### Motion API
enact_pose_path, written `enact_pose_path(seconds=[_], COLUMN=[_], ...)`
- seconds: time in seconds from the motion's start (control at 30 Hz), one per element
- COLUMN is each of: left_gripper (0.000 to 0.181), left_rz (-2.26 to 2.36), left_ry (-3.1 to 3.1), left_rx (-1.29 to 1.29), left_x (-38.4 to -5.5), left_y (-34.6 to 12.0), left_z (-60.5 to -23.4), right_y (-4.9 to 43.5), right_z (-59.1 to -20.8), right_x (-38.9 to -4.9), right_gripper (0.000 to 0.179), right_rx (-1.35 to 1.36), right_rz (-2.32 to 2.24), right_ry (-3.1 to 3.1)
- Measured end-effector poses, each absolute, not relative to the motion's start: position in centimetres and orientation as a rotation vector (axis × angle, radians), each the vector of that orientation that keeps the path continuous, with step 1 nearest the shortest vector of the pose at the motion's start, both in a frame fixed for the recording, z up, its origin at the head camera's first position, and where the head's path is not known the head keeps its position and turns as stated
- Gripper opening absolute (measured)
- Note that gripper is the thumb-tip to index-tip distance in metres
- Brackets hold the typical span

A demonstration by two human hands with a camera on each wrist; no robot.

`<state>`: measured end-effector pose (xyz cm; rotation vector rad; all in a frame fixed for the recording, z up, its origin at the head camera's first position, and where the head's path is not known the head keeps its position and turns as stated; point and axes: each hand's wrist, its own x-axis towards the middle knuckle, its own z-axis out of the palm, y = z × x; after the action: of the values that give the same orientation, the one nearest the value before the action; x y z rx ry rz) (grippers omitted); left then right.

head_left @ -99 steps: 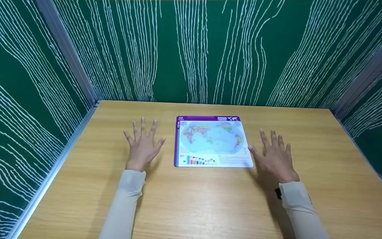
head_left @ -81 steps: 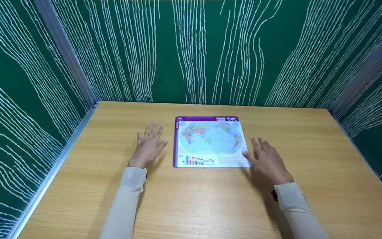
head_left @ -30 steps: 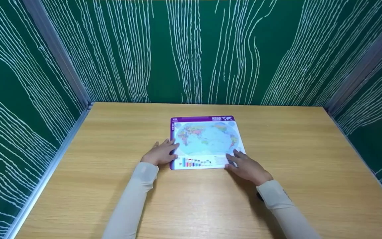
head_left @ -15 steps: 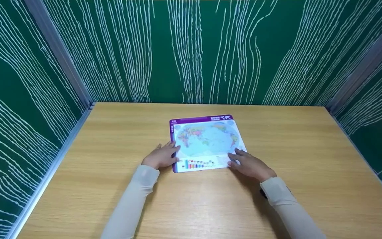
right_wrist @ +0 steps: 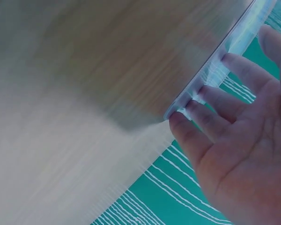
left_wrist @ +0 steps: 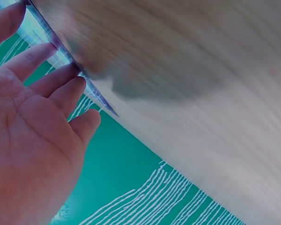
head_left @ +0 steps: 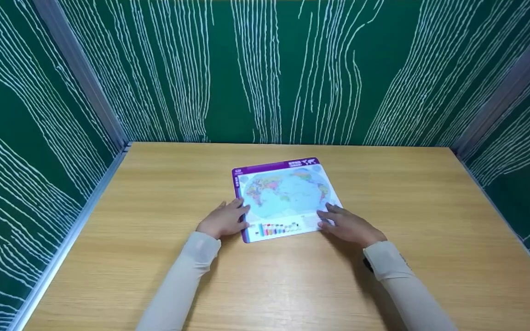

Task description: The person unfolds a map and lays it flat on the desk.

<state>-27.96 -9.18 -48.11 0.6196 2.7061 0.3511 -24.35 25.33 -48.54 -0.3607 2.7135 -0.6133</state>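
A thin world map sheet [head_left: 288, 195] with rounded corners and a purple border lies on the wooden table, turned a little so its right side sits farther back. My left hand [head_left: 222, 219] rests its fingertips on the sheet's left edge, near the lower corner. Opposite it, my right hand [head_left: 351, 227] touches the lower right part. From the left wrist, extended fingers [left_wrist: 68, 91] meet the map sheet [left_wrist: 100, 99], which shows almost edge-on. The right wrist view has loosely straight fingers [right_wrist: 192, 136] along the map sheet's rim [right_wrist: 236, 37], the palm in sight.
The wooden table [head_left: 131, 197] stretches out around the sheet. Behind it and at both sides stand green panels [head_left: 233, 69] with wavy white lines, joined by grey corner posts [head_left: 81, 69]. Long light sleeves [head_left: 173, 285] cover both forearms.
Both hands have come in from beside the map sheet onto its left and right edges. The sheet has turned counterclockwise, its lower left corner now closer to me.
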Motion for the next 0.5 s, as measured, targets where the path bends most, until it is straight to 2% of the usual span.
enact_pose_path(seconds=[0.5], left_gripper=[0.056], left_rz=[0.294], left_ry=[2.731], left_rx=[0.625], left_x=[-26.6], left_y=[-8.8], left_z=[-48.2], right_y=[25.8], right_z=[-48.7], right_x=[-25.5], right_gripper=[0.053], right_rx=[-0.337], right_rz=[-0.596], right_ry=[2.710])
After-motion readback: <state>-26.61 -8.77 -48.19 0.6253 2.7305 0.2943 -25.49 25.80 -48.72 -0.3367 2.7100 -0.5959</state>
